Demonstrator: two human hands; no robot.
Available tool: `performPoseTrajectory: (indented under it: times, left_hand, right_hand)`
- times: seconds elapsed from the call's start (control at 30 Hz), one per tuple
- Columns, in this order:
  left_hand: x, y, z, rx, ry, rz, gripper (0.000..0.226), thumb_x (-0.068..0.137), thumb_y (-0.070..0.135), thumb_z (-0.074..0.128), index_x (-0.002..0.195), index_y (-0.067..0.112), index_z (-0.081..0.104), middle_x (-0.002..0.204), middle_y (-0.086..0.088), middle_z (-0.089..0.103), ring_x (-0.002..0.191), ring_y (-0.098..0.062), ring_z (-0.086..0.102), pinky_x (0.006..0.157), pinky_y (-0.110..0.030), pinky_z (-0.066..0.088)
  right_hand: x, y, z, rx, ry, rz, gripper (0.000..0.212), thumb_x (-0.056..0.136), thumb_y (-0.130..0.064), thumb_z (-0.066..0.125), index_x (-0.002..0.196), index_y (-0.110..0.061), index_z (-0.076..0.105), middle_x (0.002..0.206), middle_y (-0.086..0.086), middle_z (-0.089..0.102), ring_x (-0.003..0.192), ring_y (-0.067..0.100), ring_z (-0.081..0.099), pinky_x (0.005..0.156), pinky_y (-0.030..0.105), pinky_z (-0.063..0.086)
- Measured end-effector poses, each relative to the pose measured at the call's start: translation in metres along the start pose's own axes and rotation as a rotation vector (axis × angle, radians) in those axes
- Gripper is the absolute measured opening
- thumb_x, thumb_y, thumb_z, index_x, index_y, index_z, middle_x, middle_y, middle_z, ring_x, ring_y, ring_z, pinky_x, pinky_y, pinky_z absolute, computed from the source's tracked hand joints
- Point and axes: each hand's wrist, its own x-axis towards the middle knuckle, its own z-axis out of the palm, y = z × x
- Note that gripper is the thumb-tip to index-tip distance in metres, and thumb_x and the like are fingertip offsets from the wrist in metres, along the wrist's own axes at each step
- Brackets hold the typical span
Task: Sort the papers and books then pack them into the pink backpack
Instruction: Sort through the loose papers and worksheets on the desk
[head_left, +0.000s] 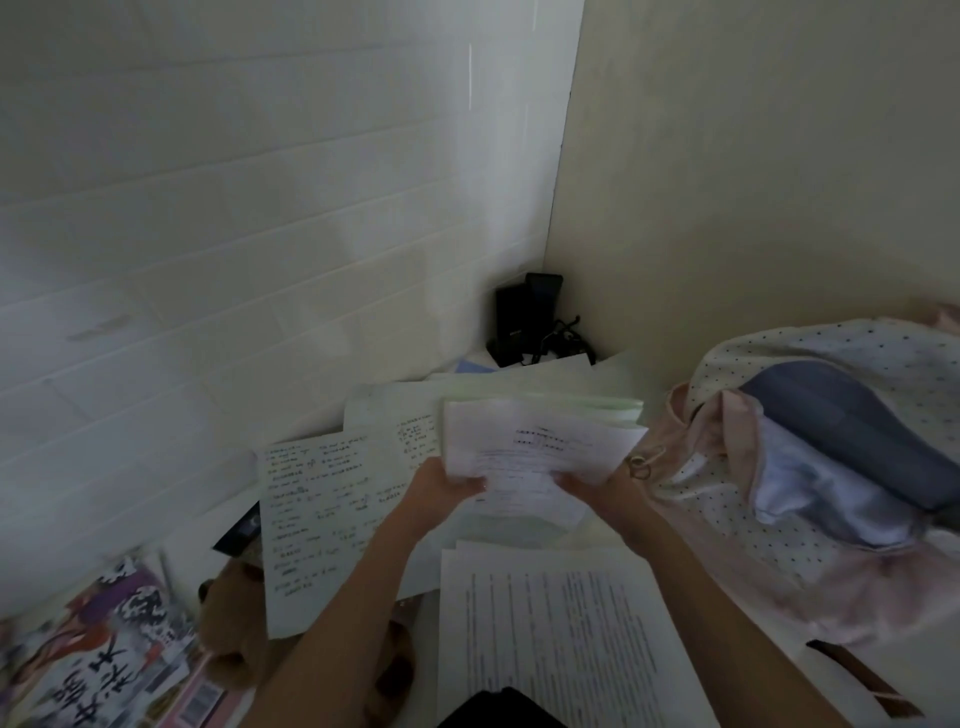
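My left hand and my right hand both grip the near edge of a stack of printed white papers, lifted above the desk. Behind it lies a thicker pile with green-edged pages. A handwritten sheet lies to the left. Printed pages lie near me, under my forearms. The pink backpack with a dotted white lining sits at the right, open, with blue and pale cloth in its mouth. Colourful books lie at the lower left.
A brown plush toy lies between the books and the papers. Black devices with cables stand in the corner where the tiled wall meets the plain wall. A dark strap lies at the lower right.
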Motion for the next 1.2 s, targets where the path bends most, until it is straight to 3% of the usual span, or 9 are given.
performPoseTrajectory:
  times: [0.13,0.3,0.37,0.47,0.6,0.77,0.97,1.1,1.2]
  left_hand:
    - [0.001,0.017,-0.002,0.177,0.109,0.096,0.027,0.088,0.012,0.064,0.111,-0.001,0.065,0.11,-0.018,0.067,0.092,-0.015,0.059,0.068,-0.01,0.042]
    - [0.011,0.055,-0.011,0.562,0.152,0.286,0.031,0.096,0.018,0.049,0.12,0.002,0.06,0.121,-0.015,0.062,0.113,-0.028,0.056,0.089,-0.027,0.038]
    - [0.014,0.069,-0.013,0.605,0.095,0.318,0.032,0.097,0.018,0.046,0.125,0.007,0.059,0.127,-0.011,0.06,0.118,-0.026,0.053,0.09,-0.023,0.035]
    - [0.015,0.082,-0.02,0.728,0.024,0.344,0.034,0.098,0.017,0.044,0.128,0.01,0.056,0.131,-0.008,0.057,0.122,-0.024,0.05,0.09,-0.022,0.032]
    - [0.013,0.088,-0.013,0.832,-0.174,0.278,0.023,0.092,0.012,0.045,0.105,0.005,0.063,0.115,-0.012,0.062,0.109,-0.026,0.056,0.078,-0.021,0.035]
    - [-0.002,0.068,0.02,0.967,-0.308,0.268,0.037,0.094,0.02,0.046,0.13,0.012,0.051,0.134,-0.009,0.052,0.121,-0.023,0.048,0.096,-0.026,0.036]
    - [-0.019,0.007,0.046,1.091,-0.303,0.317,0.033,0.09,0.012,0.045,0.123,0.016,0.049,0.123,-0.006,0.057,0.117,-0.022,0.05,0.095,-0.031,0.031]
    - [-0.027,-0.032,0.051,1.132,-0.305,0.284,0.041,0.089,0.011,0.043,0.13,0.02,0.044,0.124,-0.006,0.051,0.118,-0.022,0.046,0.095,-0.033,0.03]
    - [-0.031,-0.052,0.051,1.086,-0.321,0.268,0.048,0.091,0.012,0.043,0.138,0.023,0.038,0.129,-0.006,0.046,0.121,-0.021,0.043,0.096,-0.033,0.031]
  right_hand:
    - [-0.001,-0.01,-0.005,0.142,0.087,-0.009,0.048,0.061,-0.04,0.081,0.105,-0.031,0.065,0.106,-0.01,0.072,0.097,0.006,0.068,0.073,0.02,0.055]
    - [-0.001,-0.05,-0.026,0.227,0.321,-0.11,0.072,0.06,-0.043,0.082,0.121,-0.013,0.06,0.117,0.007,0.066,0.106,0.022,0.064,0.083,0.036,0.056]
    - [-0.008,-0.063,-0.031,0.085,0.424,-0.139,0.066,0.062,-0.045,0.081,0.117,-0.016,0.058,0.113,0.0,0.064,0.101,0.006,0.062,0.081,0.023,0.054]
    - [-0.02,-0.077,-0.043,-0.225,0.62,-0.277,0.046,0.074,-0.034,0.078,0.114,-0.028,0.057,0.09,-0.021,0.051,0.076,-0.018,0.055,0.055,-0.005,0.038]
    - [-0.031,-0.079,-0.045,-0.573,0.357,-0.251,0.034,0.073,-0.032,0.079,0.098,-0.032,0.057,0.079,-0.027,0.044,0.074,-0.037,0.04,0.058,-0.014,0.027]
    - [-0.032,-0.036,-0.039,-0.545,0.127,0.085,0.041,0.073,-0.035,0.079,0.101,-0.021,0.051,0.079,-0.015,0.052,0.069,-0.004,0.049,0.058,0.011,0.04]
    - [-0.071,0.043,-0.054,-0.354,0.138,0.383,0.052,0.071,-0.014,0.082,0.118,-0.009,0.061,0.116,0.011,0.065,0.094,0.019,0.061,0.078,0.029,0.047]
    - [-0.084,0.074,-0.045,-0.525,0.156,0.535,0.047,0.074,-0.023,0.079,0.11,-0.003,0.055,0.108,0.013,0.058,0.1,0.029,0.058,0.085,0.039,0.049]
    - [-0.086,0.082,-0.037,-0.694,0.165,0.522,0.045,0.076,-0.03,0.077,0.096,-0.008,0.043,0.099,0.01,0.053,0.088,0.022,0.053,0.069,0.03,0.042]
